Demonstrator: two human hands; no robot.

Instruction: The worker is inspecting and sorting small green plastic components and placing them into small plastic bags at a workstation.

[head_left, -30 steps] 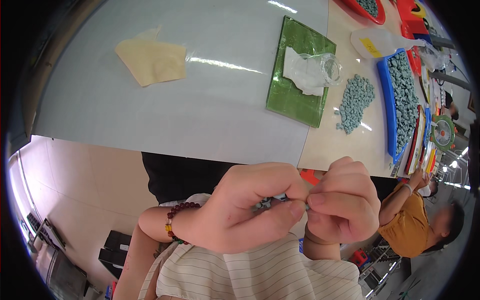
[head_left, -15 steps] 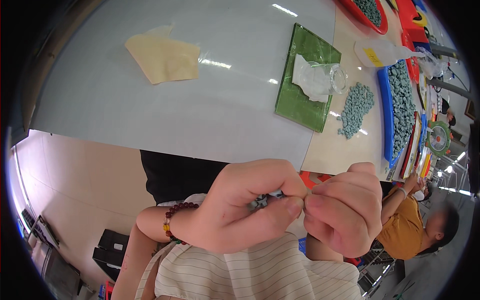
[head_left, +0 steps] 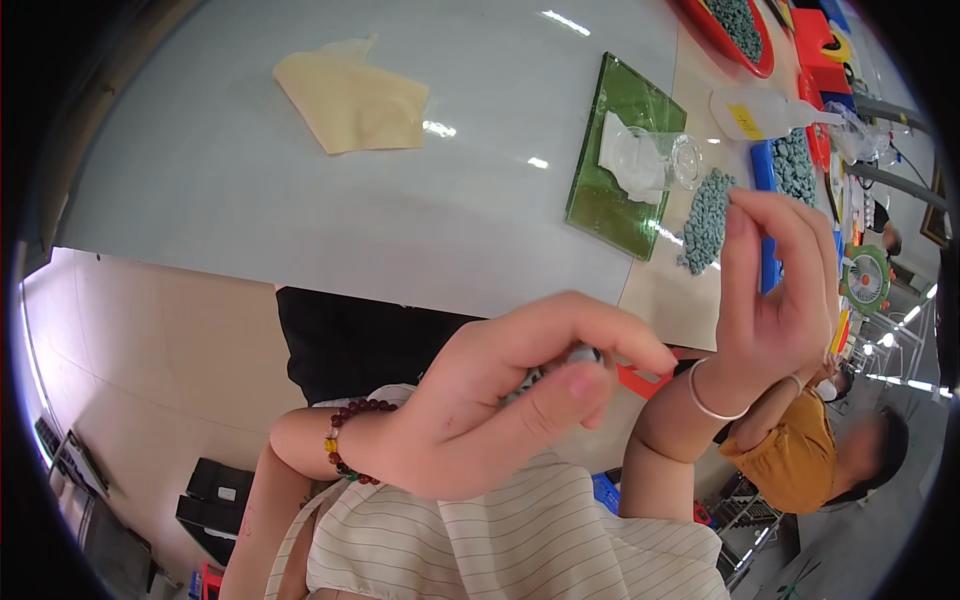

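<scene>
Fingers (head_left: 640, 345) of the left hand (head_left: 480, 410) curl round into a loose hollow, index tip and thumb parted, with small pieces (head_left: 582, 354) nestled inside; pale and dark bits show at two spots, but the full count is hidden. One beaded bracelet (head_left: 333, 447) circles that wrist. Over to the right hand (head_left: 785, 300), raised, one slim bangle (head_left: 698, 396) on its wrist: thumb and index tips are drawn close together, the rest folded, and I can't tell whether they meet or pinch anything. Past those tips, on the table (head_left: 300, 220), sits one loose heap of blue-green stones (head_left: 706, 225), too many to count; partly behind the hand, one blue tray (head_left: 763, 168) carries more, and farther up, one red bowl (head_left: 765, 60) has another load. Just left of the heap lies one green slab (head_left: 590, 200), bearing one white wad (head_left: 625, 170) and one clear glass vessel (head_left: 688, 162). One squeeze bottle (head_left: 750, 112) is near the tray, one creased yellowish sheet (head_left: 365, 105) well apart on the left. Far right: one co-worker in mustard (head_left: 785, 450), one green-rimmed fan (head_left: 865, 278).
</scene>
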